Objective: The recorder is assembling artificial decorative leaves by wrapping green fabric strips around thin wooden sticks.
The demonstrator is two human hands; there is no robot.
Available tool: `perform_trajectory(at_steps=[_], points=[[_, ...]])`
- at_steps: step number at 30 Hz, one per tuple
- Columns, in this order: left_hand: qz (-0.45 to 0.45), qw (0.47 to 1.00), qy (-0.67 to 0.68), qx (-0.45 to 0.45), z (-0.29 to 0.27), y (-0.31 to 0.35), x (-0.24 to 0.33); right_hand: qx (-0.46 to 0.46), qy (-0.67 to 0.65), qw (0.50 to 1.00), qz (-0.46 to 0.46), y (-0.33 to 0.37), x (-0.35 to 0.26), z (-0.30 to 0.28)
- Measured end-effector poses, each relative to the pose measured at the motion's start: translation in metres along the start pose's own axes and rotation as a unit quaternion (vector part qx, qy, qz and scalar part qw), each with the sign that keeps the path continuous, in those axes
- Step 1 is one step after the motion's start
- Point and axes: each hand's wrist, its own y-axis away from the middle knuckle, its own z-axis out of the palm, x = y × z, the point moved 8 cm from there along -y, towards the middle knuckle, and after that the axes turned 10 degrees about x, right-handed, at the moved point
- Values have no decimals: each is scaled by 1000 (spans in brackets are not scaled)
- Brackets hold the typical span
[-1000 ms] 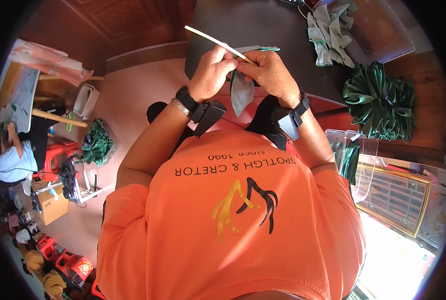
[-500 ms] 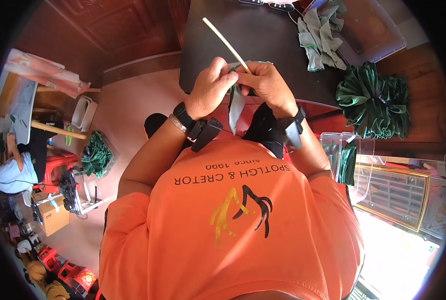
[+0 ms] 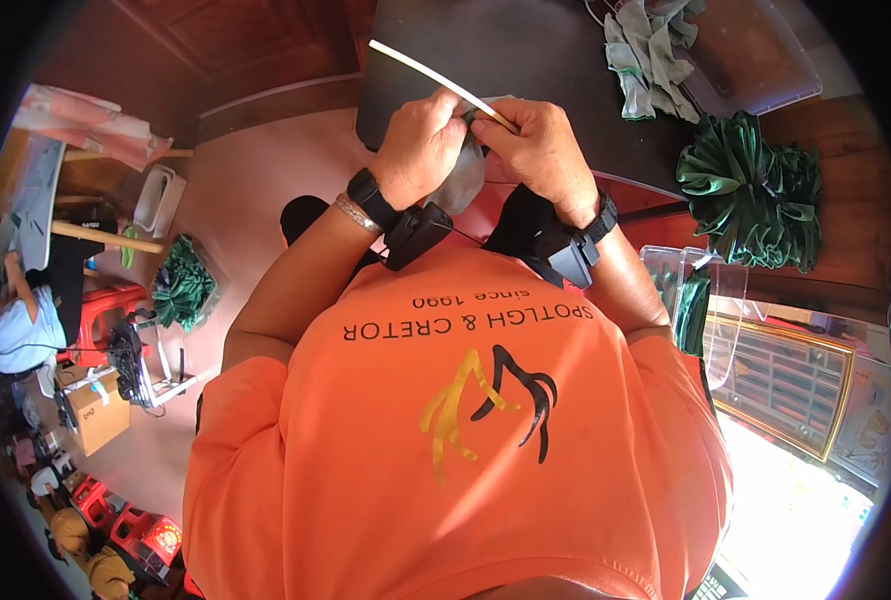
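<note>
In front of my chest, my two hands are close together over a piece of cloth [image 3: 463, 182], pale grey on the side that shows, with a dark green edge between the fingers. My left hand [image 3: 418, 148] is closed, pinching the cloth's upper part. My right hand [image 3: 541, 150] is closed too, thumb and forefinger gripping a thin, pale stick [image 3: 428, 72] that slants up to the left past my left knuckles. Fingers hide much of the cloth's upper edge and the stick's lower end.
Grey-green cloth pieces [image 3: 651, 60] lie on the dark table [image 3: 526, 50]. A bunched green cloth bundle [image 3: 751, 190] sits at the right, above a clear bin [image 3: 731, 330]. At the left are another green bundle [image 3: 183, 285] and a person in light blue [image 3: 26, 335].
The stick has tilted further left and lies flatter across my left hand. My hands have shifted up slightly, and the hanging cloth looks broader and rounder than the earlier narrow strip.
</note>
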Motion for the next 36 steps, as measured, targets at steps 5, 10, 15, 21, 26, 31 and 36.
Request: perform_trajectory(at_steps=[5, 10, 15, 21, 26, 31, 36], points=[[-220, 933, 279, 58, -1, 6, -33, 40, 61, 996, -44, -1, -6, 2], [-276, 852, 440, 73, 7, 13, -32, 26, -62, 997, 38, -8, 17, 11], [-296, 832, 467, 43, 14, 16, -7, 0, -28, 1000, 4, -8, 6, 11], [-206, 920, 330, 42, -2, 8, -28, -9, -65, 998, 0, -4, 3, 12], [-188, 932, 300, 79, -12, 5, -17, 76, 44, 990, -113, 0, -25, 5], [-136, 971, 195, 16, -17, 10, -17, 49, 50, 995, -75, -2, -21, 5], [-80, 992, 58, 73, -22, 4, -26, 80, 55, 980, -177, 3, -42, 12]])
